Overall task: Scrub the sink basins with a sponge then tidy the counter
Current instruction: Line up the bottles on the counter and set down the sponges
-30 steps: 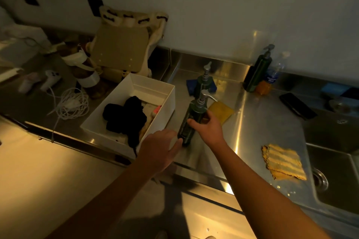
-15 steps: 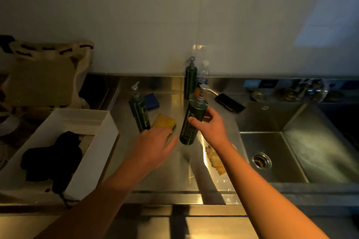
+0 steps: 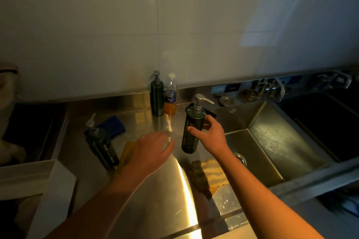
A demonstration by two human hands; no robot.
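The right hand (image 3: 210, 135) is gripping a tall dark green plastic pump bottle with a silver dispenser head (image 3: 192, 128), fingers and thumb curling round its upper body. It is holding the bottle nearly upright, just left of the stainless steel sink basin (image 3: 272, 141) and seemingly clear of the steel counter (image 3: 155, 200). The left hand (image 3: 153, 151) is hovering farther left of the basin with fingers loosely spread, grasping nothing. A flat yellow sponge (image 3: 126, 151) is lying partly hidden beneath that hand. Farther left again, a second dark green pump bottle (image 3: 103, 147) is standing beside a dark blue sponge (image 3: 114, 126).

The bottle is looking rigid and smooth, so it is probably going to slip if wet or soapy. Its weight is depending on its fill, which the dark plastic is hiding. Taking it round the body is likely safer than lifting by the pump, which could depress and squirt. The sponge is likely handling soft and light, so pinching across its short sides should be enough.
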